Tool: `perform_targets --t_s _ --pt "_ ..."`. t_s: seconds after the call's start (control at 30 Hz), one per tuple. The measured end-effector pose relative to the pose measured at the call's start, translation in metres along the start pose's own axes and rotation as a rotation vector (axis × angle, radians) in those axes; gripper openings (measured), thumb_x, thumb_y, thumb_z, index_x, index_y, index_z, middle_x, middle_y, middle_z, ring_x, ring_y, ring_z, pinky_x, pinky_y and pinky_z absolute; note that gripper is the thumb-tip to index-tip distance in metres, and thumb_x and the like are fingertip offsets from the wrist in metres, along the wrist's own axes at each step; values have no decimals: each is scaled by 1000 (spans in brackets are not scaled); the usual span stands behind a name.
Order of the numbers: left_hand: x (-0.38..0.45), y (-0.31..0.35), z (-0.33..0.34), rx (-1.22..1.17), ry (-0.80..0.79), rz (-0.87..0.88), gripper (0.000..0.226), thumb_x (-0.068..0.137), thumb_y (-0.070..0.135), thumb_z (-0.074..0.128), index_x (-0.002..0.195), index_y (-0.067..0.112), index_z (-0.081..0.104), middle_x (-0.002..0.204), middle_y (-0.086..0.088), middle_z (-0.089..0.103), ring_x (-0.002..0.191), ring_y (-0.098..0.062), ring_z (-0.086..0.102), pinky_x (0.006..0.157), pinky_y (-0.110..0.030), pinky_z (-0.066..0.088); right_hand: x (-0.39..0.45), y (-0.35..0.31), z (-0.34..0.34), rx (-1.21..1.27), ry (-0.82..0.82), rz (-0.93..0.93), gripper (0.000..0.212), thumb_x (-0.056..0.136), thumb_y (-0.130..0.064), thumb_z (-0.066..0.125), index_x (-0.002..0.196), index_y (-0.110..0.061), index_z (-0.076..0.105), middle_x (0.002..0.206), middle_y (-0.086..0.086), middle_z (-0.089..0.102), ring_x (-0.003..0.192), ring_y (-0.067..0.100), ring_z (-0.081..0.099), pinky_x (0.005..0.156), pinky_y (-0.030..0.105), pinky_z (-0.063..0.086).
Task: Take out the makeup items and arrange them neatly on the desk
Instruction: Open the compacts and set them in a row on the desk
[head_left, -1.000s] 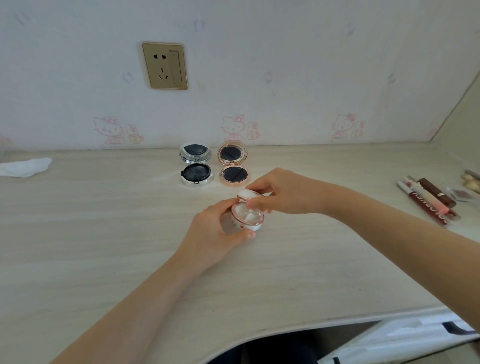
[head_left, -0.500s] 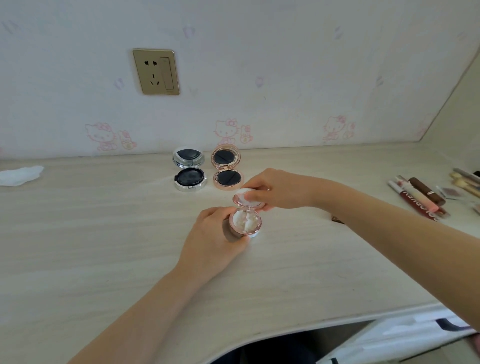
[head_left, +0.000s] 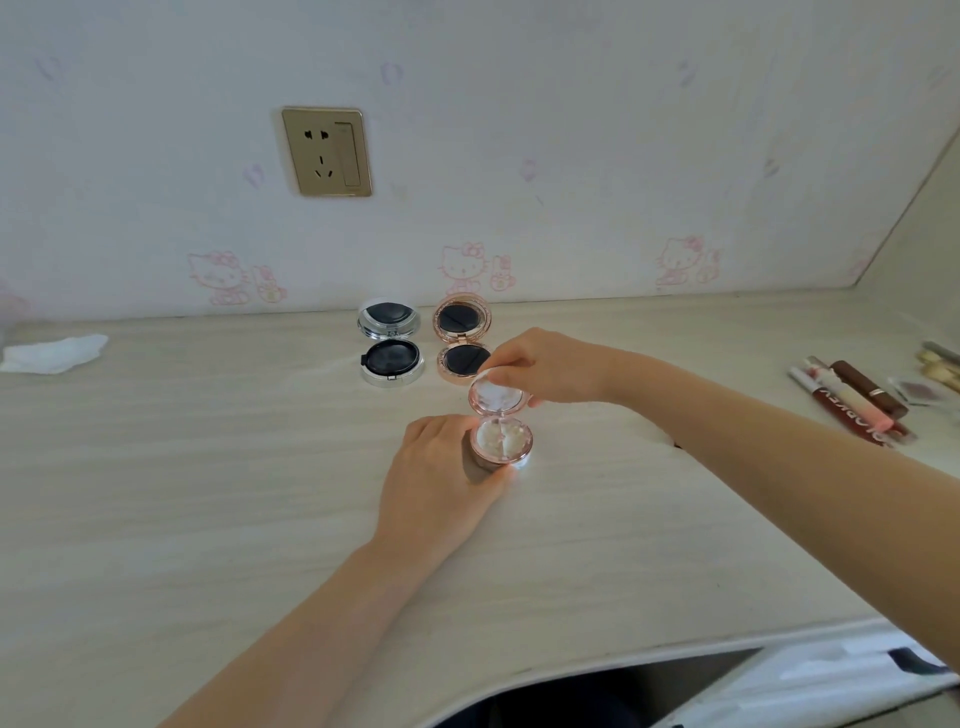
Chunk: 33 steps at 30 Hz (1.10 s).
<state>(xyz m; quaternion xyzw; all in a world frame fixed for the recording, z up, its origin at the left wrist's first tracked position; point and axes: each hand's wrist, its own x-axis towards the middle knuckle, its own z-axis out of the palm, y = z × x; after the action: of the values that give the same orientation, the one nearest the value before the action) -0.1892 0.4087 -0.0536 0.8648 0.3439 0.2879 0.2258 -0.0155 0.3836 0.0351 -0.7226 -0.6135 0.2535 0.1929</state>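
On desk (head_left: 208, 493) | left hand (head_left: 441, 483) grips compact base (head_left: 501, 441) | right hand (head_left: 545, 369) pinches lid (head_left: 497, 396)

The pink compact (head_left: 501, 439) is down on the desk (head_left: 208, 493) now, where a second ago the left hand (head_left: 441, 478) had it lifted and tipped. Its lid (head_left: 497, 397) has swung from barely ajar to fully up, standing open above the base with the pale pan showing. The right hand (head_left: 540, 369) has risen with that lid, fingertips pinching its top rim. The left hand has settled lower, wrapped round the base's left side.
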Motion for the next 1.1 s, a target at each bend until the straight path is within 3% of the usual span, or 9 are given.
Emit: perform_targets --t_s 0.17,0.3,0.4,0.5,0.6,0.7,0.83,0.97,1.1 --pt "0 0 1 11 17 7 46 72 45 75 111 26 61 112 14 61 111 -12 45 89 -19 38 2 3 0 6 48 5 21 93 -26 54 101 -17 71 100 12 67 82 18 58 81 35 52" --pt "0 -1 1 20 30 15 48 71 47 75 111 25 60 112 13 61 110 -12 46 87 -16 34 -2 1 -3 15 48 9 30 95 -27 52 118 -12 63 110 11 66 101 27 60 94 41 47" --pt "0 -1 0 8 5 9 52 71 51 73 114 27 58 115 15 59 112 -10 43 87 -14 32 -8 5 -7 96 139 53 40 95 -30 51 134 -20 51 121 -3 62 110 15 57 99 36 46" --pt "1 -3 -2 -54 -43 -22 55 70 54 72 116 28 56 112 16 58 112 -9 42 85 -16 33 -20 17 -3 83 274 91 41 94 -30 50 135 -23 49 120 -7 61 108 16 58 89 29 47" --pt "3 -2 -6 -99 -99 -25 55 73 54 70 117 25 57 109 11 61 113 -15 48 88 -26 41 -35 32 14 58 306 122 45 93 -29 51 137 -22 45 117 -10 62 106 14 59 79 23 47" --pt "3 -2 -9 -110 -96 -32 65 75 51 71 129 23 52 123 8 60 120 -15 47 90 -22 37 -47 41 36 50 270 122 59 91 -34 57 144 -21 34 125 -5 61 106 12 59 88 26 47" --pt "4 -4 -11 -105 -114 -35 79 76 48 74 141 18 41 132 11 58 128 -14 44 100 -24 35 -57 42 58 8 246 56 84 86 -49 60 150 -27 11 134 -9 54 121 13 47 89 20 32" --pt "8 -6 -12 -138 -101 -39 79 75 42 77 141 16 40 123 16 64 122 -13 50 88 -14 31 -57 32 67 2 324 -70 85 83 -43 67 148 -22 16 117 -3 66 106 17 50 70 10 27" --pt "13 -6 -14 -195 -87 -6 75 68 35 83 134 19 50 110 18 69 108 0 49 77 5 29 -56 32 66 45 366 -51 83 80 -36 73 146 -29 23 113 -3 68 102 17 53 70 -3 28"
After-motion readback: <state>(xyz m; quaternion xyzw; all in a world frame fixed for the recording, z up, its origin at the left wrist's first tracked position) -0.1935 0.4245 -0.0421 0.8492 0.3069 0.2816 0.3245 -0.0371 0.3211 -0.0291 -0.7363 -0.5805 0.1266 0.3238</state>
